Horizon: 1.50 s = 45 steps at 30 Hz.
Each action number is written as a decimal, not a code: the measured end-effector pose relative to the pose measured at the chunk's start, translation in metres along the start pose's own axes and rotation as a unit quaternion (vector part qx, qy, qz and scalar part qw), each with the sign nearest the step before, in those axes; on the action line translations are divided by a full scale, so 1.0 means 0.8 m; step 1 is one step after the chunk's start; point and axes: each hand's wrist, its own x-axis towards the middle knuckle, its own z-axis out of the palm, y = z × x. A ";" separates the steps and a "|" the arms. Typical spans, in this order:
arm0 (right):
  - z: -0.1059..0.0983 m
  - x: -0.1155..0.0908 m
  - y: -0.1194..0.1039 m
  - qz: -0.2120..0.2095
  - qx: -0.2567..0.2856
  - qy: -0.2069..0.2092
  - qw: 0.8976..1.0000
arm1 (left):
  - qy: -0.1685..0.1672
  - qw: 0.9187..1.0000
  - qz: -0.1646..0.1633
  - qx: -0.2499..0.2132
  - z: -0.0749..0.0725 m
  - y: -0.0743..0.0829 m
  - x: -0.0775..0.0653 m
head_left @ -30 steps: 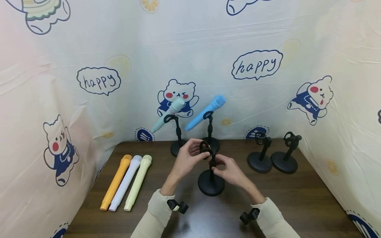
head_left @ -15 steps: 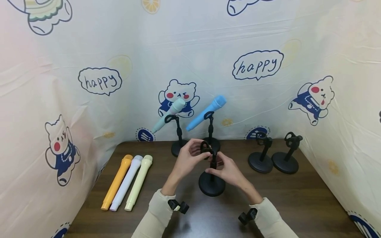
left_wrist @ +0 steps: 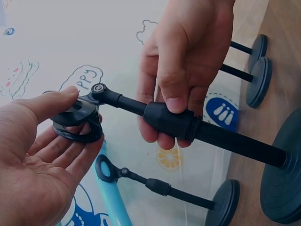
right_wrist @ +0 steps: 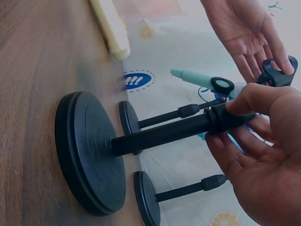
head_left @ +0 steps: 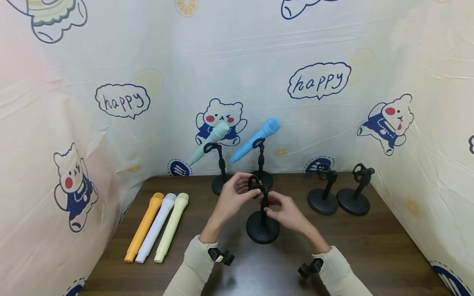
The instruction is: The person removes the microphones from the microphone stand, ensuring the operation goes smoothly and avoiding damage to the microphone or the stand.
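Observation:
A black desktop microphone stand (head_left: 263,230) is upright on the table in front of the person. My left hand (head_left: 234,197) pinches the clip (left_wrist: 77,117) at its top, thumb above and fingers beneath. My right hand (head_left: 288,211) grips the collar (left_wrist: 170,121) partway up the post, thumb on one side and fingers on the other. The clip holds no microphone. Behind it, a mint microphone (head_left: 214,135) and a blue microphone (head_left: 261,137) lie tilted in the clips of two other stands.
Orange (head_left: 144,228), white (head_left: 156,228) and pale yellow (head_left: 172,228) microphones lie side by side on the left of the brown table (head_left: 333,255). Two more black stands (head_left: 323,201) stand at the back right. A printed cloth (head_left: 252,61) surrounds the table.
My right thumb reached across the post half a second ago and is now drawn back to the right side, as it was a second ago. The left hand and the stand stay in place.

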 end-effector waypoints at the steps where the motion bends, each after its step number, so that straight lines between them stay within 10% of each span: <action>1: 0.000 0.000 -0.001 -0.002 0.003 -0.004 1.000 | 0.000 1.000 0.000 0.000 0.000 0.000 0.000; 33: -0.004 -0.004 -0.003 -0.005 0.004 0.005 1.000 | -0.016 0.999 -0.002 -0.038 0.004 -0.036 -0.010; 45: 0.022 -0.001 -0.004 0.071 -0.061 0.118 0.989 | -0.021 0.999 -0.006 -0.038 0.002 -0.038 -0.010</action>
